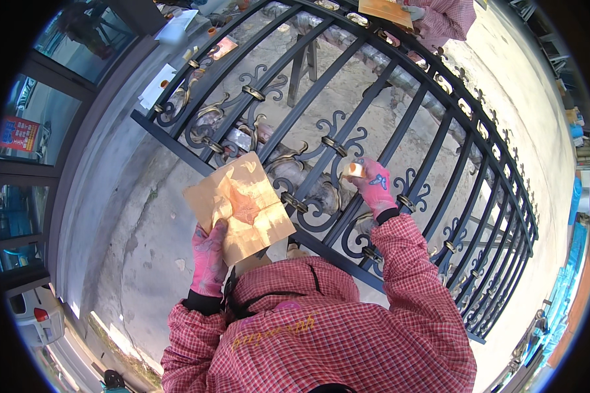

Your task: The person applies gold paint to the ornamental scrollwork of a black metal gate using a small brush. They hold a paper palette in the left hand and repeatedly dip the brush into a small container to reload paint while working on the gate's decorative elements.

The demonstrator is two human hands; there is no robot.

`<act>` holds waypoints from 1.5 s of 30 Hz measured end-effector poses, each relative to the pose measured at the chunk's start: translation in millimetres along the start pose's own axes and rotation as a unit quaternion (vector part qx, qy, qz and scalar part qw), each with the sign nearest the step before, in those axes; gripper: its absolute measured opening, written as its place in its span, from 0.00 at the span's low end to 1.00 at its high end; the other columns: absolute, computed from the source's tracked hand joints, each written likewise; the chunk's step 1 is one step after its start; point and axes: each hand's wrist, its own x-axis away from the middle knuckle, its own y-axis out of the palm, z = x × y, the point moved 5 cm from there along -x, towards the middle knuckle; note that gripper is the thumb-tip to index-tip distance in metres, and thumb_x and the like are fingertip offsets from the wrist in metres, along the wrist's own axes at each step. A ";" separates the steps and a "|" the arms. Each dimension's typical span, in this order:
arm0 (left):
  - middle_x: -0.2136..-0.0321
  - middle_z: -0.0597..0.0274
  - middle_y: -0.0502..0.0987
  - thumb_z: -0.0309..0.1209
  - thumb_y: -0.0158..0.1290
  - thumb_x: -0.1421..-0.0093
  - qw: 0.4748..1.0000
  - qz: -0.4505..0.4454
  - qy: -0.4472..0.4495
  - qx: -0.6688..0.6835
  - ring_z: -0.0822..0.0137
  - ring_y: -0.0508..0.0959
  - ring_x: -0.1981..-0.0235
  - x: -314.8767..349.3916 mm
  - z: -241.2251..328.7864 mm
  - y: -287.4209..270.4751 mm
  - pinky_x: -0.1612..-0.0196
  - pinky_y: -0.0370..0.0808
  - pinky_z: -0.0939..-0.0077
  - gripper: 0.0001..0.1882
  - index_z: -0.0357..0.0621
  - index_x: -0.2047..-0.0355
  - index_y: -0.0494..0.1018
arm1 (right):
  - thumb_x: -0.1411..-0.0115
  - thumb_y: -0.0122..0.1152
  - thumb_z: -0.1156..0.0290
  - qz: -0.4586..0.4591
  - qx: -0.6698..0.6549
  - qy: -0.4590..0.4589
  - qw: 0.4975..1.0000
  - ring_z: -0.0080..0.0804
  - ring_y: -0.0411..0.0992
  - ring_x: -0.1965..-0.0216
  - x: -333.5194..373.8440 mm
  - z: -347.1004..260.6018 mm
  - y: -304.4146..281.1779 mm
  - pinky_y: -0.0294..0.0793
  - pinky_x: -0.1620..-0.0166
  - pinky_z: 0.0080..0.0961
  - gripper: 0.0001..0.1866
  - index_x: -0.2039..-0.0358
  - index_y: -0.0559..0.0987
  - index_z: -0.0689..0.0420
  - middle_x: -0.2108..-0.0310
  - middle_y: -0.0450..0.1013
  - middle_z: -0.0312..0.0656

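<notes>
A black wrought-iron gate panel (347,118) with scrollwork lies flat across supports in front of me. My left hand (208,255), in a pink glove, grips the lower edge of a stained brown cardboard sheet (239,206) held over the panel's near edge. My right hand (373,185), also in a pink glove, holds a small pale round object (354,170) against a scroll (334,141) between two bars. I wear a red checked shirt.
Another person in a red checked shirt (442,18) stands at the far side holding a brown sheet (385,9). A stool (305,62) and a pipe (367,56) lie beneath the panel. Paper scraps (157,85) lie at its left end. Glass doors (39,131) are to the left.
</notes>
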 end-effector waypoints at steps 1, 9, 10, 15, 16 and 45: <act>0.57 0.60 0.74 0.30 0.52 0.40 1.000 0.011 0.001 -0.004 0.69 0.77 0.60 1.2 0.4 -3.5 0.57 0.75 0.75 0.20 0.38 0.49 0.64 | 0.59 0.71 0.71 -0.015 0.032 -0.006 0.999 0.43 0.75 0.64 -2.6 3.4 8.9 0.72 0.61 0.33 0.21 0.62 0.77 0.56 0.67 0.76 0.46; 0.57 0.61 0.74 0.31 0.53 0.41 0.999 0.032 0.007 -0.014 0.70 0.77 0.61 1.5 0.7 -11.8 0.58 0.75 0.77 0.20 0.37 0.50 0.64 | 0.60 0.71 0.63 -0.040 0.080 -0.115 0.989 0.46 0.72 0.65 -14.6 3.8 14.3 0.69 0.61 0.37 0.18 0.68 0.78 0.53 0.71 0.75 0.44; 0.57 0.61 0.74 0.31 0.53 0.41 0.999 0.033 0.012 -0.009 0.70 0.77 0.61 0.9 -0.2 -12.7 0.58 0.75 0.77 0.20 0.37 0.50 0.64 | 0.61 0.72 0.63 -0.054 0.105 -0.039 0.992 0.45 0.73 0.63 -21.6 9.0 14.5 0.70 0.60 0.37 0.20 0.66 0.78 0.52 0.70 0.75 0.44; 0.57 0.61 0.74 0.31 0.53 0.41 0.999 0.032 0.005 -0.015 0.70 0.76 0.61 -0.9 0.9 -15.3 0.58 0.75 0.77 0.21 0.37 0.49 0.64 | 0.61 0.72 0.64 -0.050 0.029 0.003 0.998 0.45 0.73 0.64 -19.5 11.3 11.6 0.70 0.59 0.37 0.21 0.64 0.78 0.53 0.74 0.75 0.45; 0.57 0.61 0.74 0.31 0.53 0.41 0.999 0.034 0.008 -0.010 0.70 0.76 0.61 -1.0 0.3 -14.2 0.58 0.75 0.77 0.21 0.37 0.49 0.64 | 0.61 0.72 0.64 -0.044 0.008 0.018 0.999 0.45 0.73 0.65 -21.0 14.3 11.8 0.70 0.59 0.37 0.21 0.64 0.78 0.53 0.74 0.74 0.46; 0.56 0.60 0.73 0.31 0.53 0.41 0.999 0.036 0.000 -0.007 0.69 0.76 0.59 11.7 -0.4 -10.8 0.56 0.74 0.76 0.22 0.37 0.48 0.64 | 0.65 0.67 0.77 0.021 -0.025 -0.161 0.986 0.46 0.71 0.61 -1.6 11.2 9.6 0.69 0.58 0.36 0.17 0.70 0.77 0.53 0.67 0.75 0.43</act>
